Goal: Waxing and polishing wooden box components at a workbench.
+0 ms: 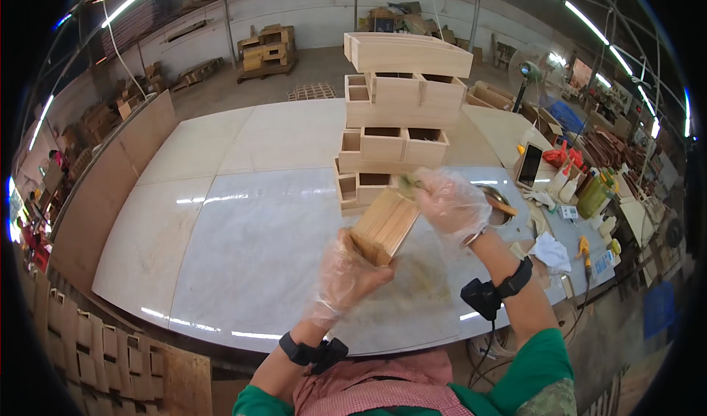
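In a clear plastic glove, my left hand (pixel 346 276) grips the near end of a small wooden box (pixel 387 221), tilted up above the table. The box's wood looks darker and glossier than the pale boxes behind it. My right hand (pixel 451 204), gloved the same way, pinches a small greenish pad (pixel 406 185) at the far end of the box; whether it is sponge or cloth I cannot tell. Beside my right hand sits a round metal bowl (pixel 487 191) with a wooden-handled tool (pixel 504 208) across it. Stacked pale wooden boxes (pixel 394 151) with compartments rise just beyond both hands.
The white-topped table (pixel 250 247) spreads under my hands, with a wooden board (pixel 110 188) along its left side. To the right are a phone or tablet (pixel 529 166), squeeze bottles (pixel 568 188), a green jug (pixel 596 194), a white cloth (pixel 551 252) and a corded yellow tool (pixel 584 250).
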`<state>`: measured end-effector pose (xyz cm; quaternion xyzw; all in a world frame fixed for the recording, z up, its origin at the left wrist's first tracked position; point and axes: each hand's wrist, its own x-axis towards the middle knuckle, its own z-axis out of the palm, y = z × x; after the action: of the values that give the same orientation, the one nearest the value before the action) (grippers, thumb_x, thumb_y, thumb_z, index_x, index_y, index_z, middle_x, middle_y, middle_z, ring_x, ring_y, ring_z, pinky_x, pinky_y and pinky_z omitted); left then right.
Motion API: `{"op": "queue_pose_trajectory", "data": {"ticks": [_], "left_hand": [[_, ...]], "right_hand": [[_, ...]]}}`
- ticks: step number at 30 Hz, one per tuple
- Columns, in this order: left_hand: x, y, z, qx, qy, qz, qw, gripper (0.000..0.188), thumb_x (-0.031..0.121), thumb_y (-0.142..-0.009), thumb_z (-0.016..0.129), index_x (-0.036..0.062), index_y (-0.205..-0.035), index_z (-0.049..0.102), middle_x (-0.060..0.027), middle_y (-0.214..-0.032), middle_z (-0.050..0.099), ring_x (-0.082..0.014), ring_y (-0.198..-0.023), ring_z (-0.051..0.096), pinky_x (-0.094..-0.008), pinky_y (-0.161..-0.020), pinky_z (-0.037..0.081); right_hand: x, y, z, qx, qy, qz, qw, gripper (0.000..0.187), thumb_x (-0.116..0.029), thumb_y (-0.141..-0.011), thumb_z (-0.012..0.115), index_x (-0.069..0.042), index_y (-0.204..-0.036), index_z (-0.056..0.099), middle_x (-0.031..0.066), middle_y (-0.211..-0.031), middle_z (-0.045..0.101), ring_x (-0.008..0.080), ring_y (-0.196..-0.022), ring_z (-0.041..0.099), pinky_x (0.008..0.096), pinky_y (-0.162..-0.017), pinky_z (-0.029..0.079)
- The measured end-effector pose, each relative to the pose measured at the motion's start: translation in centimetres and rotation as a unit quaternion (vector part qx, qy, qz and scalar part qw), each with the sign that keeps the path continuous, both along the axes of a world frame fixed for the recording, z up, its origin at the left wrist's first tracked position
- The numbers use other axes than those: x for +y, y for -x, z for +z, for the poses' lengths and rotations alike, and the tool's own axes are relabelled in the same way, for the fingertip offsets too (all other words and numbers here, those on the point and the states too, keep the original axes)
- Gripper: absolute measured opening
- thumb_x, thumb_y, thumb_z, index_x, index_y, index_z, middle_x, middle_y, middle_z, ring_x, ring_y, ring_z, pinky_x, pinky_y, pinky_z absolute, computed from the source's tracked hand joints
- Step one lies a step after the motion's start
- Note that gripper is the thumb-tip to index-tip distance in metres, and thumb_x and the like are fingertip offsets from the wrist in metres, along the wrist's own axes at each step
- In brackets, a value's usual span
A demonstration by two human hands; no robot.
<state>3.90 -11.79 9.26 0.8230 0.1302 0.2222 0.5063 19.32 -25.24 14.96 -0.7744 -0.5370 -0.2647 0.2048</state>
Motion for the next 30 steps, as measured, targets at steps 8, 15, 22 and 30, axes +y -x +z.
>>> {"op": "queue_pose_trajectory", "data": {"ticks": [8, 15, 22, 30], "left_hand": [[-0.6, -0.1, 0.2, -0.045, -0.046, 0.027, 0.998, 0.052, 0.021, -0.062, 0.081, -0.0047, -0.094, 0.05, -0.0177, -0.082, 0.064, -0.0229, -0.072, 0.063, -0.0342, -0.065, 0.051], [1.9, -1.1, -2.8, -0.104, 0.066, -0.007, 0.992, 0.059, 0.023, -0.063, 0.081, -0.0019, -0.104, 0.047, -0.0182, -0.087, 0.063, -0.0267, -0.076, 0.064, -0.0367, -0.069, 0.051], [1.3, -1.1, -3.1, -0.096, 0.062, -0.005, 0.993, 0.06, 0.025, -0.063, 0.081, 0.0002, -0.105, 0.046, -0.0167, -0.092, 0.061, -0.0286, -0.082, 0.063, -0.0379, -0.07, 0.051], [1.2, -0.6, -2.4, -0.082, -0.005, 0.028, 0.996, 0.06, 0.023, -0.061, 0.081, -0.0005, -0.104, 0.047, -0.0166, -0.088, 0.06, -0.0313, -0.077, 0.062, -0.038, -0.068, 0.051]], "right_hand": [[0.3, -0.5, 0.3, 0.071, -0.102, -0.013, 0.992, 0.014, -0.02, -0.086, 0.054, -0.007, -0.086, 0.059, 0.0179, -0.074, 0.06, 0.0372, -0.074, 0.06, 0.0457, -0.066, 0.048], [-0.2, 4.0, -1.0, 0.06, 0.019, 0.057, 0.996, 0.028, -0.018, -0.087, 0.056, -0.012, -0.114, 0.06, 0.0151, -0.078, 0.061, 0.0343, -0.072, 0.06, 0.0424, -0.064, 0.049], [-0.2, 1.5, -0.8, 0.156, 0.036, -0.032, 0.987, 0.029, -0.019, -0.084, 0.06, -0.015, -0.112, 0.062, 0.0106, -0.081, 0.063, 0.0301, -0.074, 0.061, 0.0397, -0.066, 0.049], [-0.4, 5.2, -1.6, -0.177, 0.034, 0.019, 0.983, 0.006, -0.017, -0.083, 0.057, -0.011, -0.083, 0.057, 0.0094, -0.07, 0.055, 0.0272, -0.062, 0.057, 0.0375, -0.051, 0.044]]}}
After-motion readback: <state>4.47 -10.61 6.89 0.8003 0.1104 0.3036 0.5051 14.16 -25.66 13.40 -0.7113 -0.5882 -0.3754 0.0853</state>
